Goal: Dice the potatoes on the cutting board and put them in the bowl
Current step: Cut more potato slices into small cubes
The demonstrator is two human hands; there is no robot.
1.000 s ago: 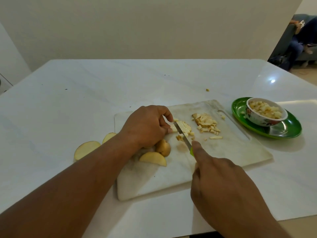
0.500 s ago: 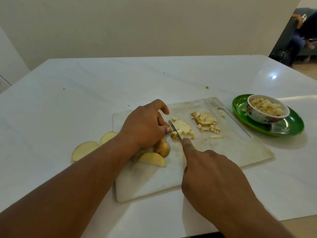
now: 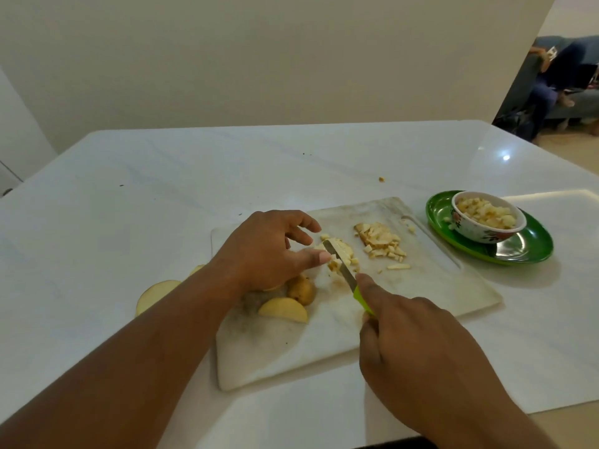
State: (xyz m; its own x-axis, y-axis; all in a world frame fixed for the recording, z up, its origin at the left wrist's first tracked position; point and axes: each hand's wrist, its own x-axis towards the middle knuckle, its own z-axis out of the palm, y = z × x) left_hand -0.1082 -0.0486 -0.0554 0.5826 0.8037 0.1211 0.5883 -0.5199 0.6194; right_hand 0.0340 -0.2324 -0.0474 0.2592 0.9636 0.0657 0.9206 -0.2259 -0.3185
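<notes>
Fingers of right hand [image 3: 421,354] curled round green-handled knife [image 3: 345,273], forefinger along its back; blade slants away-left into potato slice [image 3: 338,251]. Left hand [image 3: 269,251] fingers spread loosely beside slice, thumb touching. Cutting board [image 3: 437,286]: diced pile [image 3: 381,241] right of blade, wedges [image 3: 285,311] under left wrist. Bowl [image 3: 486,228] on green plate [image 3: 525,251] far right, table [image 3: 162,189] open beyond.

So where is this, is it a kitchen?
Probably a home kitchen or dining spot: a white counter holds a cutting board with chopped potato, a knife is cutting, and a sofa shows in the next room.
</notes>
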